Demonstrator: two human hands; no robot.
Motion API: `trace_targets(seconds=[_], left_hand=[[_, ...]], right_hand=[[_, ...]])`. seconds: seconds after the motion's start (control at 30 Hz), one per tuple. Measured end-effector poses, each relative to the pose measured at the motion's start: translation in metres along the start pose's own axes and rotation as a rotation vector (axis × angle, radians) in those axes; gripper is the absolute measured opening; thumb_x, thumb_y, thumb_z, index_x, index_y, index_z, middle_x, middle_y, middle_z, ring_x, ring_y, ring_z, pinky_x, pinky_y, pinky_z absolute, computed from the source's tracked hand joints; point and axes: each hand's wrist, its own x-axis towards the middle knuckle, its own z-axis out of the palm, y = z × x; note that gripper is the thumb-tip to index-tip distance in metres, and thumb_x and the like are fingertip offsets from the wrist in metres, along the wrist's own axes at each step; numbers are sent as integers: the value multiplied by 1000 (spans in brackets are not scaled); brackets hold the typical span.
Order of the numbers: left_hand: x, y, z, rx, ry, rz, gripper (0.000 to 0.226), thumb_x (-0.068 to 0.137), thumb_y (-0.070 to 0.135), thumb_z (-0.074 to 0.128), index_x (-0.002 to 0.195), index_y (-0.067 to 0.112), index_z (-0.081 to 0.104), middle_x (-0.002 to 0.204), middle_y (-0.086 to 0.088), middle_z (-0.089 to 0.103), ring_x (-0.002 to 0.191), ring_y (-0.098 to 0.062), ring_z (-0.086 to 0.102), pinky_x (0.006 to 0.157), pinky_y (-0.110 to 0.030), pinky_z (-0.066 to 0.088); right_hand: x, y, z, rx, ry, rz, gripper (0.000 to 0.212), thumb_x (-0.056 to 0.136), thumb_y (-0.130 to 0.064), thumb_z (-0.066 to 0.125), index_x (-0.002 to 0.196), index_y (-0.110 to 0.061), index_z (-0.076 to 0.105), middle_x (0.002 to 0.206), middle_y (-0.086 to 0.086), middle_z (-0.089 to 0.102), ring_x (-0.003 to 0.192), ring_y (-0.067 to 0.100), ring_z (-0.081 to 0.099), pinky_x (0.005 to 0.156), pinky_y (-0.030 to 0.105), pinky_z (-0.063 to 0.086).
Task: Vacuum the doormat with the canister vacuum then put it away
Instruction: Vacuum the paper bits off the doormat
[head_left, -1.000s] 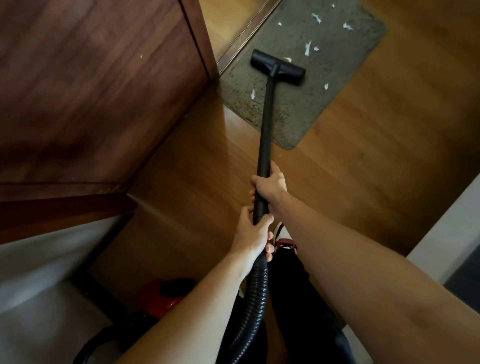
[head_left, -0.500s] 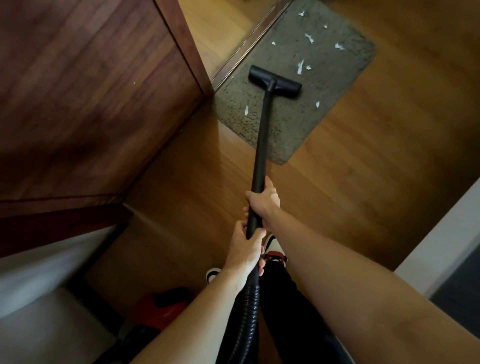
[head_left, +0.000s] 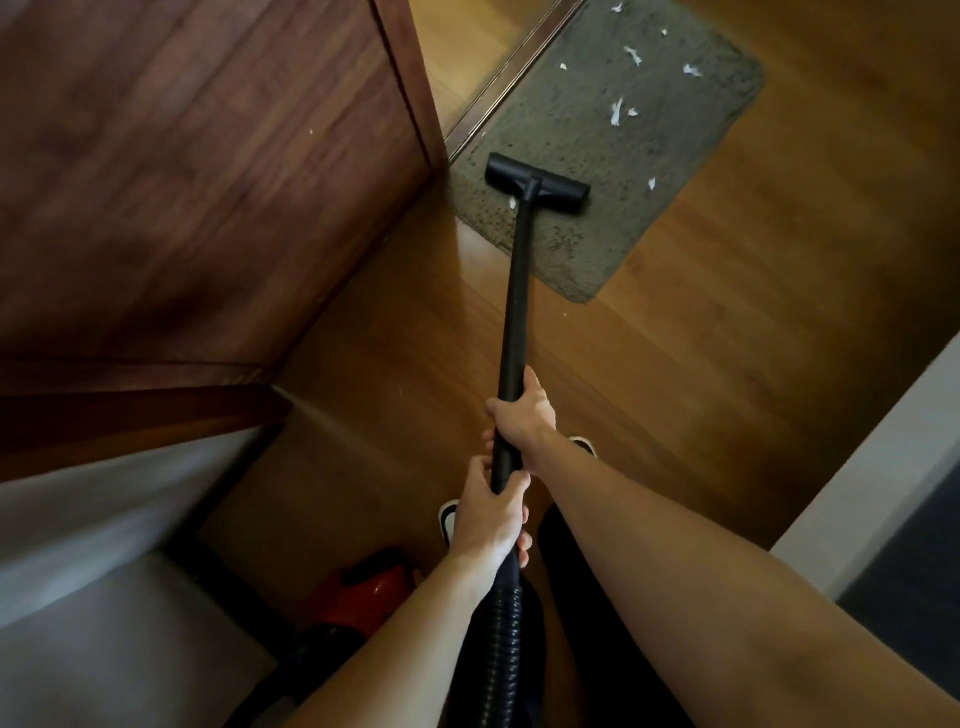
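Observation:
A grey doormat (head_left: 639, 171) lies on the wood floor at the top of the view, dotted with several white scraps (head_left: 616, 111). The black floor nozzle (head_left: 537, 183) rests on the mat's near left part, with one white scrap touching its base. A straight black wand (head_left: 517, 291) runs from it down to my hands. My right hand (head_left: 522, 413) grips the wand higher up. My left hand (head_left: 491, 519) grips its lower end where the ribbed black hose (head_left: 498, 639) begins. The red canister (head_left: 371, 584) sits on the floor at lower left, partly hidden by my left arm.
A dark wooden door (head_left: 208, 171) stands open on the left, its edge beside the mat. A metal threshold strip (head_left: 511, 73) borders the mat's far left side. A white wall edge (head_left: 872, 457) runs along the right. My shoes (head_left: 448, 519) show under my hands.
The nozzle has been pulled back towards me across the mat, from near its middle to its near left part. A scrap that lay left of the wand is now at the nozzle.

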Motion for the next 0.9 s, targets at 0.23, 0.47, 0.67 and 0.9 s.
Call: trace_targets(seconds=[0.23,0.47,0.67,0.9], left_hand=[[-12,-31,-37,-59,-19,-23,14,96,29,61,104,23,52,67,-7,52,38,-14,42,39,-23,38],[-16,-49,-64,-54,-46,-33,17,95,29,62,106,23,50,63,-5,51,38,-14,42,38,-23,39],[-12,-46,-73,-63,-70,-40,17,95,30,62,107,24,50,64,-5,52,38,-13,43,39,-22,40],[3,-33,-65,-33,-68,-16,21,94,30,62,109,22,50,67,-7,53,39,-14,43,39,-24,41]], right_hand=[[-21,28,37,-14,2,5,78,100,-14,63,161,-36,18,112,17,69,54,15,64,45,25,54],[-33,46,59,-28,23,-3,79,99,-14,63,161,-33,18,111,18,70,52,15,65,49,28,56],[-33,42,66,-39,35,-10,80,99,-12,62,161,-32,18,107,17,70,52,15,65,48,28,55],[-18,28,61,-15,38,-6,83,98,-11,63,162,-34,15,99,14,69,54,15,64,47,28,55]])
